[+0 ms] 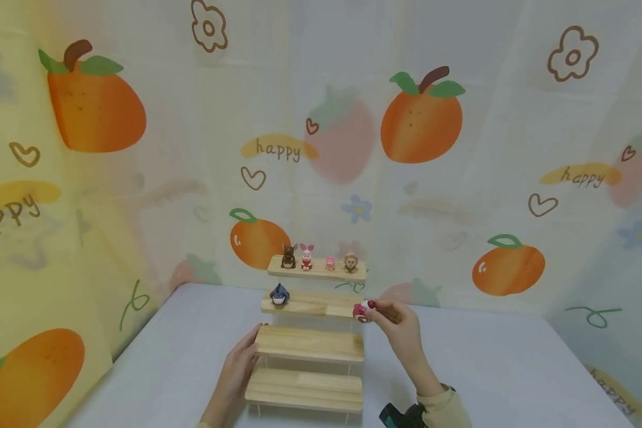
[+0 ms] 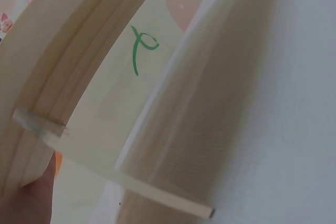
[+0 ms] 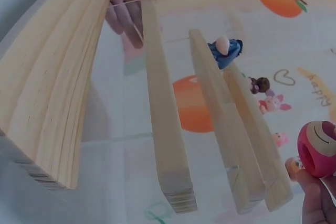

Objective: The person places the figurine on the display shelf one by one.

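A four-tier wooden display shelf [image 1: 310,343] stands on the table. My left hand [image 1: 239,359] holds the left end of its second-lowest tier; in the right wrist view, fingers [image 3: 134,30] stretch beneath that plank. My right hand [image 1: 398,326] pinches a small pink-and-white figurine [image 1: 361,311] at the right end of the second tier from the top. The right wrist view shows the figurine's rounded pink body [image 3: 316,149] with a cream patch and a smile line. Whether it touches the plank I cannot tell. A blue donkey figurine [image 1: 279,295] sits at that tier's left end.
On the top tier stand a brown figurine [image 1: 288,257], a pink long-eared one [image 1: 307,258], a tiny pink one [image 1: 330,263] and a tan one [image 1: 351,263]. A white cloth covers the table [image 1: 487,362]. A fruit-printed curtain [image 1: 321,71] hangs behind; a dark object [image 1: 401,415] lies near the right sleeve.
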The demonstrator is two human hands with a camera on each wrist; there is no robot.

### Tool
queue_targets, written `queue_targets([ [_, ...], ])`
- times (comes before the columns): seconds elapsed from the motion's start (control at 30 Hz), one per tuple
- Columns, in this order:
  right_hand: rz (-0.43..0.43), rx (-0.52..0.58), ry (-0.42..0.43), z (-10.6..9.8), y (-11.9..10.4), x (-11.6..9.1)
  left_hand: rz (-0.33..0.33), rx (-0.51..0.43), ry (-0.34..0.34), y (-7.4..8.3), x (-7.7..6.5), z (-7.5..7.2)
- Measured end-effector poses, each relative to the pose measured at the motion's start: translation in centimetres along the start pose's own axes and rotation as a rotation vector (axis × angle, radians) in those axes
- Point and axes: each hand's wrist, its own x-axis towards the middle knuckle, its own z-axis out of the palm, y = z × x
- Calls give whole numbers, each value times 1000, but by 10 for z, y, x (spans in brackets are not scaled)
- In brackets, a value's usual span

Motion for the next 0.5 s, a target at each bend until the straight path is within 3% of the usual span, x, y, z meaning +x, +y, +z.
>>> queue_targets([
  [0.17, 17, 4, -25, 5, -5, 3, -4, 6, 14, 1, -2, -1],
  [0.37, -27, -47, -54, 14, -27, 4, 26, -18, -23, 2, 0, -2],
  [0.5, -35, -73, -69, 17, -30, 2, 49, -62, -66, 1, 1, 1],
])
